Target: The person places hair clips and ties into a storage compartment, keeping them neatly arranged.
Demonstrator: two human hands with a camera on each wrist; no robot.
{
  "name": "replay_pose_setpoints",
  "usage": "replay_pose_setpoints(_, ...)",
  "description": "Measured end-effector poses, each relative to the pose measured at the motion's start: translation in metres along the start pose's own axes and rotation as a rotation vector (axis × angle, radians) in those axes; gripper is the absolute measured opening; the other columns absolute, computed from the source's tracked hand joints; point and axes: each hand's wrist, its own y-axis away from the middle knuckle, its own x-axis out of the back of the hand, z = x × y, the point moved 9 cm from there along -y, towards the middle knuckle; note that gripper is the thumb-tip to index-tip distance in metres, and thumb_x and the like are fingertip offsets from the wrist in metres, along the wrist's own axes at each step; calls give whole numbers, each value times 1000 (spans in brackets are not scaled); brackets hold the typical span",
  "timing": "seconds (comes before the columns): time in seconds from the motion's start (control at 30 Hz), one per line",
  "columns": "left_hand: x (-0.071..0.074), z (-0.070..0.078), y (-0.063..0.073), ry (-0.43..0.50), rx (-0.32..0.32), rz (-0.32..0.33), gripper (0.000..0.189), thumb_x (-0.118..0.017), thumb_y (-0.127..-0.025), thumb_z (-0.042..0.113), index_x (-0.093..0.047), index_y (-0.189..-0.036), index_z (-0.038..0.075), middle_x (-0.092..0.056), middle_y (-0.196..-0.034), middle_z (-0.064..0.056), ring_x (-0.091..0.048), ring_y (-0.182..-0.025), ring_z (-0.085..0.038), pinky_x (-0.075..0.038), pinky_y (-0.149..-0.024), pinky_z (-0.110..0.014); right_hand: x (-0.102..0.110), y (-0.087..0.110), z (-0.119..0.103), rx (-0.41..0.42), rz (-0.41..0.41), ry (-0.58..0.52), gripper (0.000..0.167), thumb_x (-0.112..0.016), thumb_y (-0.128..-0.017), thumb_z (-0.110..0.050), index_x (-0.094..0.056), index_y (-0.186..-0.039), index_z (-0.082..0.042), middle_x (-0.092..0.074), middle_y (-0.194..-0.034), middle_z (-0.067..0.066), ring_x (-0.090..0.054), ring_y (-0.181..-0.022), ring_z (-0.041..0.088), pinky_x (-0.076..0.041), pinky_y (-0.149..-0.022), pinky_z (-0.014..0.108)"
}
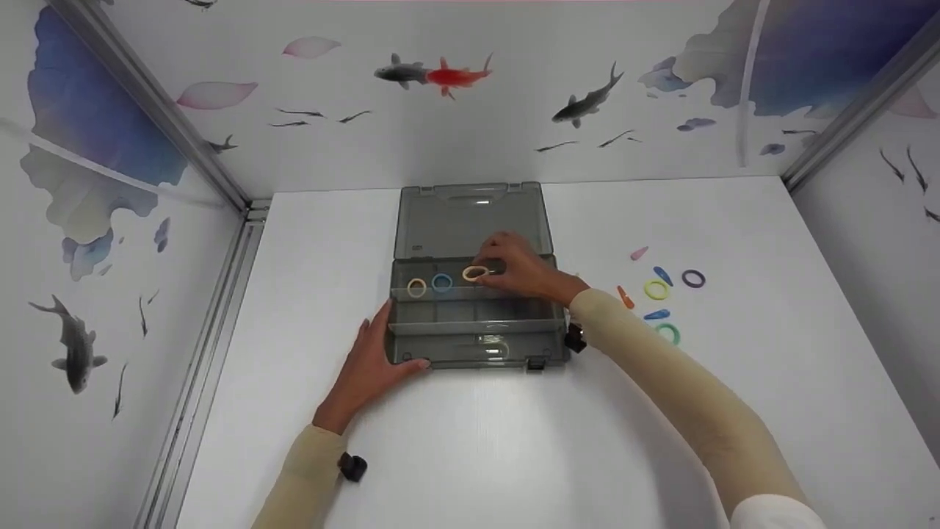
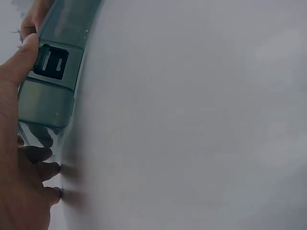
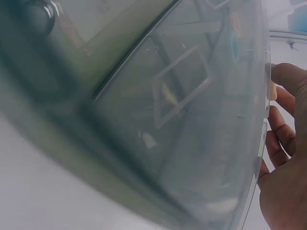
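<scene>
A translucent dark grey organizer box (image 1: 440,348) lies on the table with its lid (image 1: 470,220) folded back. Over its back row, my right hand (image 1: 525,268) pinches a pale yellow ring (image 1: 465,277) between thumb and fingers. A tan ring (image 1: 416,287) and a blue ring (image 1: 442,283) sit in the back row, to the left of that hand. My left hand (image 1: 371,367) rests at the box's front left corner, its thumb along the front edge and its fingers by the left side. In the left wrist view its thumb touches the box near a dark latch (image 2: 51,62).
Right of the box lie a purple ring (image 1: 693,278), a yellow ring (image 1: 656,289), a green ring (image 1: 668,334), a pink drop-shaped piece (image 1: 639,253), an orange one (image 1: 625,297) and blue ones (image 1: 657,314). Printed panels enclose the white table (image 1: 470,441) at back and sides.
</scene>
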Motion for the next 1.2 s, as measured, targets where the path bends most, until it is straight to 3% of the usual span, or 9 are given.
replay_pose_setpoints(0.23,4,9,-7,-27,-112,16,134,-92,-84,65,-15,-177,7,-21,-182,-17,-15,-169,-39,3,-135,-61,-4,-6,-2,-36,-44,16,25,-86,-99,-19,-83,-117,-3,-70,-121,17,-58,-122,38,-45,-108,58)
replay_pose_setpoints(0.47,0,0,-5,88,-43,5,132,-95,-84,58,-13,-178,15,-14,-184,-14,5,-170,-42,-5,-134,-65,-8,-10,0,-69,-80,3,24,-86,-100,-23,-83,-117,-6,-70,-124,15,-56,-126,35,-41,-111,57)
replay_pose_setpoints(0.67,-2,-3,-3,134,-32,5,125,-94,-86,53,-15,-179,23,-13,-185,-12,12,-168,-48,-11,-130,-74,-8,-12,-4,-22,-49,0,22,-86,-98,-16,-83,-115,-2,-67,-122,20,-56,-123,39,-42,-109,60)
replay_pose_setpoints(0.93,-3,-9,0,147,39,21,123,-95,-84,56,-20,-178,31,-16,-184,-13,9,-168,-48,-17,-126,-80,-11,-13,1,-73,-73,3,28,-87,-98,-20,-83,-121,-4,-65,-127,18,-54,-125,38,-41,-111,59)
replay_pose_setpoints(1.2,-3,-13,2,157,61,22,121,-94,-85,55,-20,-178,33,-14,-184,-16,8,-169,-45,-18,-124,-82,-4,-6,5,-115,-57,-39,38,-88,-98,-19,-80,-131,-3,-63,-134,18,-52,-131,37,-39,-115,57)
